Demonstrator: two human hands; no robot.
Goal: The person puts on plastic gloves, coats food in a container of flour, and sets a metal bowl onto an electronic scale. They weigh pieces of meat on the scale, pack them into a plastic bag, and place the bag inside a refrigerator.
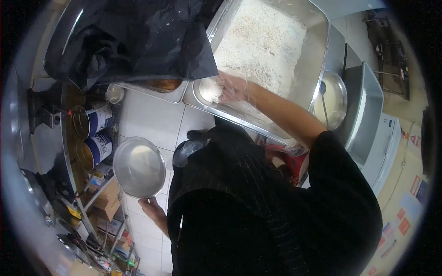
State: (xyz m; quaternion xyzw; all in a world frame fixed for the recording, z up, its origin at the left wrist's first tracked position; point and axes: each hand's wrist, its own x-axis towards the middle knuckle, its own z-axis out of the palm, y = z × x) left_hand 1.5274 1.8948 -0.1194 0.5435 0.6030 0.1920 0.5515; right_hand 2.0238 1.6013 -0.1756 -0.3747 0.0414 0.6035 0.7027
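Note:
My left hand (153, 210) is closed round the short handle of a round metal sieve (139, 168), held out over the floor. A pale patch shows on the sieve's mesh. My right hand (234, 89) reaches into a deep metal pan (317, 50) of white flour (262, 41), at its near left corner. Motion smears its fingers, and what looks like clear plastic film covers it. Right beside the fingers is a white, flour-covered mound (211, 89); whether they grip it I cannot tell.
Black plastic sheeting (138, 41) covers the area left of the pan. A metal bowl of pale liquid (332, 101) with a utensil stands to the right, near a grey tub (366, 115). Shelves at left hold large cans (99, 149) and cardboard boxes (106, 200).

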